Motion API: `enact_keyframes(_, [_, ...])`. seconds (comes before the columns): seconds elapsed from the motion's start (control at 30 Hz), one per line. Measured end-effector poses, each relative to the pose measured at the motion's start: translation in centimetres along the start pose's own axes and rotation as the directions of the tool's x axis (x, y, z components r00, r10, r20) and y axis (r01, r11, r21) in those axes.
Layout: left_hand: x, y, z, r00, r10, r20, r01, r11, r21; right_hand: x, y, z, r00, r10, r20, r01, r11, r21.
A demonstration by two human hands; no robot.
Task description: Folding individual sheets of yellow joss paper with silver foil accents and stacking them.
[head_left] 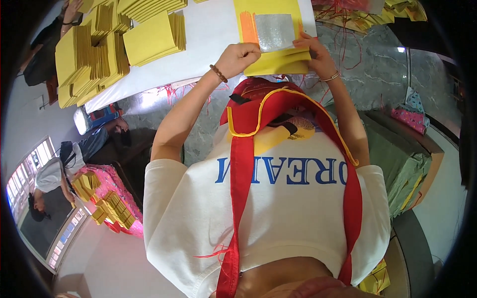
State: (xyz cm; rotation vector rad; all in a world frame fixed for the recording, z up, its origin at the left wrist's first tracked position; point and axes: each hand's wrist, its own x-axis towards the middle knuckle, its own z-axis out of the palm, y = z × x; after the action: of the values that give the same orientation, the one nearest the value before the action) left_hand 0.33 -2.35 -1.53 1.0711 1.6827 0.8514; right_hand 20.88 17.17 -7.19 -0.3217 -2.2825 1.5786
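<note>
A yellow paper sheet lies at the table's near edge, its near part bent up in a curved fold. On its far part are a silver foil square and an orange strip. My left hand, with a beaded bracelet at the wrist, is closed at the paper's left edge by the orange strip. My right hand grips the right edge of the fold, its index finger reaching over toward the foil. How many sheets are between my fingers I cannot tell.
Stacks of folded yellow paper stand on the white table to the left. Red strings hang at the right. A person sits far left near a pink-covered surface with yellow bundles. A large green wrapped package is at my right.
</note>
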Motion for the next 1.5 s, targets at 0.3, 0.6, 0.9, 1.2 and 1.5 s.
enact_keyframes(0.3, [-0.7,0.2,1.3,0.785,0.608,0.113,-0.531,0.569,0.627,0.1,0.5,0.3,0.996,0.079,-0.048,-0.074,0.993,0.089])
enact_keyframes(0.6, [-0.8,0.2,1.0,0.767,0.610,0.200,-0.561,0.486,0.670,-0.1,0.3,0.5,0.977,0.199,-0.077,-0.173,0.949,0.263])
enact_keyframes(0.9, [0.2,-0.1,-0.5,0.708,0.667,0.230,-0.663,0.517,0.541,-0.2,0.5,0.2,0.976,0.208,-0.061,-0.186,0.948,0.257])
enact_keyframes(1.2, [-0.3,1.0,-0.3,0.967,0.247,-0.068,-0.215,0.925,0.314,0.0,-0.4,0.6,0.995,0.071,-0.068,-0.067,0.996,0.061])
enact_keyframes(1.5, [0.7,-1.5,-0.7,0.709,0.702,-0.075,-0.454,0.535,0.713,-0.2,0.7,0.9,0.964,0.253,-0.088,-0.211,0.921,0.327])
